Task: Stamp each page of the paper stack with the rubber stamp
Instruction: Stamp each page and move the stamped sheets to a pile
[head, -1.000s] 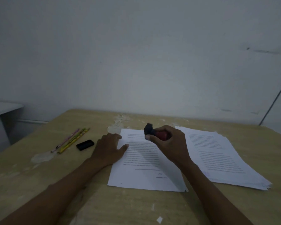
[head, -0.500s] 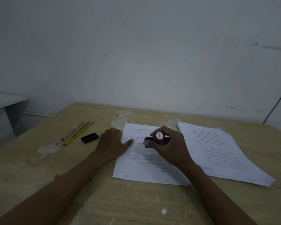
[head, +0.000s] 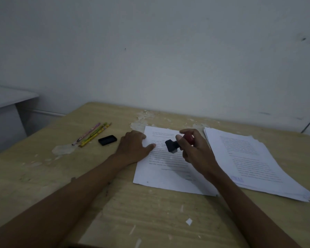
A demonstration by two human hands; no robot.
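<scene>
A single printed page [head: 161,174] lies in the middle of the wooden table [head: 79,176]. My left hand [head: 134,147] rests flat on the page's left edge, thumb stretched onto the paper. My right hand [head: 195,149] grips a rubber stamp [head: 175,144] by its red handle, holding it tilted just above the page with its black base pointing left. To the right lies a thick paper stack [head: 254,161], whose top page shows a faint blue stamp mark [head: 237,179] near its lower left corner.
A black ink pad lid or case [head: 107,140] and three pencils [head: 93,134] lie at the left of the table. Flaked patches and paper scraps dot the tabletop. A white wall stands close behind; a white cabinet [head: 5,108] stands at far left.
Half a second ago the stamp stood upright, pressed on the page; now my right hand has lifted and tilted it so its base faces left. My left hand has stayed on the page.
</scene>
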